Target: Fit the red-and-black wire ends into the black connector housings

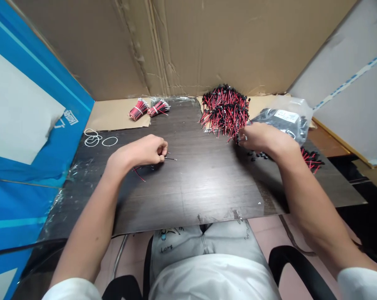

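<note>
Red-and-black wires (pixel 171 158) pinched in the left hand (pixel 151 150), low over the table (pixel 204 175); right hand (pixel 257 136) curled at the near edge of the heap (pixel 225 109), grip impossible to tell. Two banded bundles (pixel 138 110) apparently done behind, plenty left loose.

Thin dark wire (pixel 171 158) in the left hand (pixel 151 150); tangled heap of red-and-black wires (pixel 225 110) beside the right hand (pixel 257 136).

"Lo…" was read on lt.-grey printed cloth trousers (pixel 209 241); wht. slanted logo (pixel 70 118) on blue sheet panel (pixel 63 150) & print on wht. rect. label (pixel 287 116) couldn't be made out.
</note>
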The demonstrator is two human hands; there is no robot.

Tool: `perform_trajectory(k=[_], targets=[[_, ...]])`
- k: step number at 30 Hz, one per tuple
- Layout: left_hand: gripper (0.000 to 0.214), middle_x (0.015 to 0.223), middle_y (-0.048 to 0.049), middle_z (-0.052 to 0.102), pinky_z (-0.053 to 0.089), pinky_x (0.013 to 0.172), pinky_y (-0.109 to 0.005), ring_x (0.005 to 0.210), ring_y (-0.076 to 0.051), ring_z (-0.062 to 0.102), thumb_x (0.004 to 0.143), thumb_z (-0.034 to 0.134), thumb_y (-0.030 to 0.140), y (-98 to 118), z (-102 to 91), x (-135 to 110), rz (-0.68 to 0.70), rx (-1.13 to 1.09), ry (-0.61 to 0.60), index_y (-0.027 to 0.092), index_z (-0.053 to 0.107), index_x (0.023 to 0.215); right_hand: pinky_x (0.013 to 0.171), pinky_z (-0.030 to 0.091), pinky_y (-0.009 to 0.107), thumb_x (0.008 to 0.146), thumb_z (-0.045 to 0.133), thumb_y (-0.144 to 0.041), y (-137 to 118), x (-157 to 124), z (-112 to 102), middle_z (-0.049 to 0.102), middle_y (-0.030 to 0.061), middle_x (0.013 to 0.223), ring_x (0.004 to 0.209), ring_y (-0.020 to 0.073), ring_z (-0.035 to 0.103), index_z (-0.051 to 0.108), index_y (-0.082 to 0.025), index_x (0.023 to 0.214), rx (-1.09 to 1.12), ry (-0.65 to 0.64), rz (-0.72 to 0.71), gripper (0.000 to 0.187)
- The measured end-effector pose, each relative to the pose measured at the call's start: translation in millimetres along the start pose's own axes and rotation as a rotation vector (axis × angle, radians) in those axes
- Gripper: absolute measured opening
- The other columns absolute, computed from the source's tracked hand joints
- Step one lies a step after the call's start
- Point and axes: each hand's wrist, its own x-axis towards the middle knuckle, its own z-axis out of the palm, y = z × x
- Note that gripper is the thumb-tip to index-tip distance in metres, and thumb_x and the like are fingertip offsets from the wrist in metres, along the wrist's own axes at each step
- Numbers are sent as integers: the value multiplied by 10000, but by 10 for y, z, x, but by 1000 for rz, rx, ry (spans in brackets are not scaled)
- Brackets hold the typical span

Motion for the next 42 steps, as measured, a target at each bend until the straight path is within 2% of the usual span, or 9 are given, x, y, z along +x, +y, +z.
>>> perform_trajectory(k=[2, 5, 14, 22, 26, 30, 33, 38, 42], targets=[[135, 758, -4, 669, 373, 650, -281, 693, -157, 565, 743, 629, 164, 12, -23, -18, 17, 26, 18, 215, 681, 857, 600, 381, 319, 893, 534, -156, -2, -4, -18, 691, 99, 669, 606, 200, 634, 738, -148, 974, 34, -42, -8, 220], [181, 801, -15, 686, 391, 666, -280, 716, -166, 581, 748, 628, 190, 43, -19, -26, 23, 61, 25, 209, 708, 910, 595, 403, 317, 883, 546, -147, 5, 8, -33, 679, 85, 647, 583, 190, 626, 725, -162, 922, 66, -58, -27, 184], [117, 691, -8, 636, 337, 623, -295, 625, -153, 524, 742, 586, 120, 84, 110, 19, 49, 62, 27, 209, 648, 697, 564, 438, 331, 881, 581, -170, -16, -7, -52, 673, 97, 616, 561, 209, 638, 740, -161, 886, 130, -53, -44, 159], [110, 646, 5, 616, 328, 611, -293, 609, -147, 520, 744, 603, 125, 186, 83, -6, 25, 78, -15, 202, 624, 668, 575, 403, 321, 920, 590, -222, 66, 26, -8, 641, 78, 598, 552, 177, 611, 686, -158, 709, 120, -80, -83, 240], [90, 675, -6, 647, 341, 630, -284, 617, -139, 524, 769, 606, 143, 181, 75, -2, 52, 62, 35, 192, 652, 709, 561, 385, 313, 896, 622, -194, 64, 26, 3, 602, 53, 549, 509, 155, 563, 621, -180, 622, 145, -52, -94, 274], [109, 758, -31, 701, 360, 633, -279, 656, -148, 565, 835, 638, 282, 141, 103, 51, 68, 57, 73, 189, 693, 815, 560, 389, 315, 889, 617, -198, 35, 29, -20, 617, 74, 551, 529, 164, 581, 573, -188, 558, 148, -61, -105, 335], [132, 762, -36, 711, 362, 627, -280, 652, -146, 572, 845, 613, 287, 125, 145, 94, 88, 54, 80, 188, 690, 805, 570, 410, 317, 887, 606, -207, 52, 54, -22, 634, 86, 563, 544, 166, 588, 550, -189, 521, 146, -71, -123, 371], [105, 714, -29, 679, 354, 626, -280, 627, -138, 541, 803, 577, 195, 160, 204, 112, 107, 47, 97, 191, 649, 726, 547, 416, 312, 873, 591, -207, 131, 94, 24, 677, 78, 616, 531, 152, 588, 575, -185, 569, 161, -101, -156, 306], [74, 772, -44, 668, 367, 661, -285, 675, -150, 542, 810, 582, 194, 239, 225, 116, 138, 31, 153, 185, 617, 745, 527, 409, 307, 808, 600, -175, 177, 118, 74, 654, 52, 622, 529, 154, 577, 649, -171, 691, 199, -119, -150, 127]])
